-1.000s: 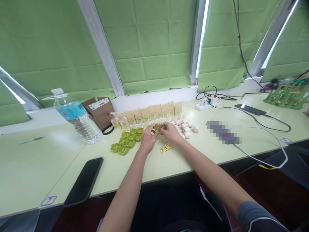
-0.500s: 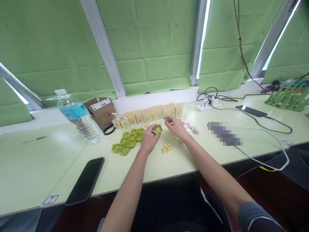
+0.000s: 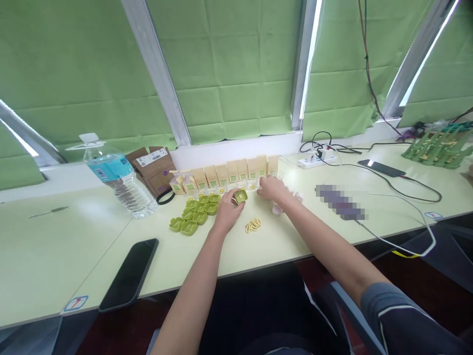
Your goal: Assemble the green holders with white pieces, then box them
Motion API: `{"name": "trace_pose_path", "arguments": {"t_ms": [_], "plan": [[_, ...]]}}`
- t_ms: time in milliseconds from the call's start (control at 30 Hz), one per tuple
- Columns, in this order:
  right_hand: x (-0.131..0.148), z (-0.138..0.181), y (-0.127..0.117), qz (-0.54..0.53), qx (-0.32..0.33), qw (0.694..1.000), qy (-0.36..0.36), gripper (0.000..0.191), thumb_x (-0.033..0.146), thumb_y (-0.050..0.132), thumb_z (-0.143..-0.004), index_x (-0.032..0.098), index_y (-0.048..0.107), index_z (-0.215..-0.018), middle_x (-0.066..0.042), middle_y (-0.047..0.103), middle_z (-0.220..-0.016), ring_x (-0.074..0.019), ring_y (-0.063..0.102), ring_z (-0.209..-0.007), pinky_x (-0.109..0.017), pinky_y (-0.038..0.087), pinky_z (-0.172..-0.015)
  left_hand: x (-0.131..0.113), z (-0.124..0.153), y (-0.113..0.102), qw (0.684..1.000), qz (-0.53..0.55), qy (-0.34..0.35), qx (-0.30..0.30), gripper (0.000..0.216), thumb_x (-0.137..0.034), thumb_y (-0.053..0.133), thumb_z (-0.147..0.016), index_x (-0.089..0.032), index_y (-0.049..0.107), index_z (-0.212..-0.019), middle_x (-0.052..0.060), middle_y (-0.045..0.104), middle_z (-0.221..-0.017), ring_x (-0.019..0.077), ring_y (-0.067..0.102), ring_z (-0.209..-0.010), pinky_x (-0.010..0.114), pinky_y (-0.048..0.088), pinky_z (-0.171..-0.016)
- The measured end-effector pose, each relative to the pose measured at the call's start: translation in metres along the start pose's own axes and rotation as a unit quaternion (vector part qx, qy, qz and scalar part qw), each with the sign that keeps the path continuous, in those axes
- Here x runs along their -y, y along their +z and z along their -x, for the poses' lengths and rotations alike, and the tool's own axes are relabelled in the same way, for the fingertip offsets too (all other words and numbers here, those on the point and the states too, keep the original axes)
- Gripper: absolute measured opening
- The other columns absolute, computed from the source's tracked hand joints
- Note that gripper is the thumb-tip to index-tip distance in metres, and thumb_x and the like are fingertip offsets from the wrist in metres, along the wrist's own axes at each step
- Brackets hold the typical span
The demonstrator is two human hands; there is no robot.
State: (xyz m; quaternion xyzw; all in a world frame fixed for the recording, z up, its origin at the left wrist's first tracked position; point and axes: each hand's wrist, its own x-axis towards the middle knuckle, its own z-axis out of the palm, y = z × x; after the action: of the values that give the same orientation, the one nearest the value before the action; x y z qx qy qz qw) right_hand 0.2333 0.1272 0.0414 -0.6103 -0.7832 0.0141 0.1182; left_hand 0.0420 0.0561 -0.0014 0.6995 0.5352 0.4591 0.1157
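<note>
Between the thumb and fingers of my left hand (image 3: 228,211) is a small square green cup (image 3: 241,195), its hollow side toward me. My right hand (image 3: 272,189) is just right of it, low over the table, with its fingers bent down and together; whatever they pinch is hidden. Small yellow flower-shaped pieces (image 3: 252,187) lie behind the hands, before a row of open cream cartons (image 3: 232,171). More green cups (image 3: 200,218) sit grouped left of my left hand. Tan rubber-band-like loops (image 3: 253,226) lie in front of it. Pale pink rounded pieces (image 3: 277,210) show partly behind my right forearm.
On the left stand a large water bottle (image 3: 120,177) and a brown cardboard box (image 3: 155,172). A black phone (image 3: 129,273) lies near the front edge. To the right are a power strip (image 3: 317,160), cables, another phone (image 3: 381,167) and a green rack (image 3: 436,148).
My right hand has moved away from the green cup and lowered toward the table, its fingers now bent downward. My left hand still holds the cup in nearly the same place.
</note>
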Motion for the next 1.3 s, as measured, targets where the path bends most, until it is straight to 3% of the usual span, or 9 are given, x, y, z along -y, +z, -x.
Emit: {"name": "trace_pose_path", "arguments": {"t_ms": [267,567,767,833,933,1067,1167,1300], "plan": [[0.002,0.001,0.002,0.009,-0.008,1.0,0.006,0.033,0.029,0.064,-0.088,0.011,0.067,-0.116,-0.026,0.06,-0.122,-0.038,0.061,-0.112,-0.045,0.051,-0.087,-0.001,0.0,0.001,1.0,0.004,0.002,0.003,0.045,-0.015,0.069,-0.078,-0.024,0.063,-0.122,0.005,0.069,-0.113,0.0144,0.062,-0.075,0.033,0.053,-0.079],[0.003,0.001,0.009,0.025,-0.019,0.999,-0.018,0.035,0.011,0.054,-0.087,0.016,0.062,-0.121,-0.02,0.067,-0.114,-0.0355,0.058,-0.115,-0.042,0.05,-0.086,0.001,0.0,0.001,1.0,0.001,0.005,0.006,0.045,-0.016,0.068,-0.079,-0.025,0.063,-0.123,0.004,0.068,-0.112,0.0147,0.062,-0.076,0.034,0.052,-0.081],[0.007,0.002,0.0,-0.087,-0.087,0.991,-0.061,0.037,0.019,0.061,-0.087,0.018,0.061,-0.124,-0.016,0.066,-0.119,-0.0324,0.056,-0.116,-0.042,0.047,-0.095,0.003,0.0,0.001,1.0,-0.001,0.002,-0.009,0.045,-0.014,0.068,-0.078,-0.024,0.063,-0.122,0.005,0.067,-0.113,0.0146,0.062,-0.076,0.034,0.052,-0.083],[0.012,0.003,-0.001,-0.178,-0.126,0.97,-0.106,0.038,0.019,0.064,-0.085,0.019,0.061,-0.123,-0.012,0.065,-0.118,-0.0281,0.058,-0.114,-0.041,0.046,-0.1,0.004,-0.001,0.002,1.0,-0.008,0.001,-0.018,0.045,-0.014,0.068,-0.078,-0.024,0.063,-0.122,0.005,0.067,-0.11,0.0146,0.061,-0.076,0.035,0.052,-0.084],[0.023,0.004,0.005,-0.346,-0.157,0.912,-0.156,0.039,0.018,0.065,-0.083,0.019,0.061,-0.121,-0.01,0.064,-0.119,-0.0215,0.062,-0.109,-0.037,0.051,-0.099,0.005,-0.001,0.001,0.999,-0.016,-0.001,-0.035,0.042,-0.016,0.069,-0.079,-0.024,0.064,-0.12,0.005,0.066,-0.104,0.0149,0.059,-0.076,0.035,0.051,-0.086],[0.034,0.01,0.024,-0.526,-0.125,0.828,-0.152,0.043,0.021,0.065,-0.083,0.02,0.059,-0.125,-0.01,0.058,-0.127,-0.016,0.067,-0.103,-0.03,0.058,-0.089,0.003,-0.002,0.0,0.998,-0.026,-0.013,-0.052,0.04,-0.017,0.07,-0.078,-0.023,0.065,-0.118,0.004,0.066,-0.101,0.0143,0.056,-0.073,0.034,0.051,-0.082],[0.035,0.017,0.035,-0.579,-0.104,0.801,-0.116,0.05,0.02,0.071,-0.078,0.021,0.059,-0.127,-0.011,0.059,-0.13,-0.0168,0.067,-0.108,-0.032,0.057,-0.094,0.002,-0.002,-0.001,0.998,-0.03,-0.016,-0.05,0.041,-0.017,0.071,-0.077,-0.022,0.064,-0.117,0.004,0.066,-0.099,0.0143,0.055,-0.072,0.033,0.05,-0.08],[0.032,0.023,0.039,-0.594,-0.08,0.796,-0.085,0.043,0.018,0.076,-0.073,0.017,0.067,-0.115,-0.011,0.069,-0.122,-0.0203,0.068,-0.111,-0.038,0.055,-0.101,0.002,-0.002,-0.001,0.998,-0.037,-0.012,-0.046,0.038,-0.021,0.071,-0.078,-0.022,0.065,-0.116,0.004,0.067,-0.099,0.0151,0.055,-0.074,0.033,0.049,-0.081]]}}
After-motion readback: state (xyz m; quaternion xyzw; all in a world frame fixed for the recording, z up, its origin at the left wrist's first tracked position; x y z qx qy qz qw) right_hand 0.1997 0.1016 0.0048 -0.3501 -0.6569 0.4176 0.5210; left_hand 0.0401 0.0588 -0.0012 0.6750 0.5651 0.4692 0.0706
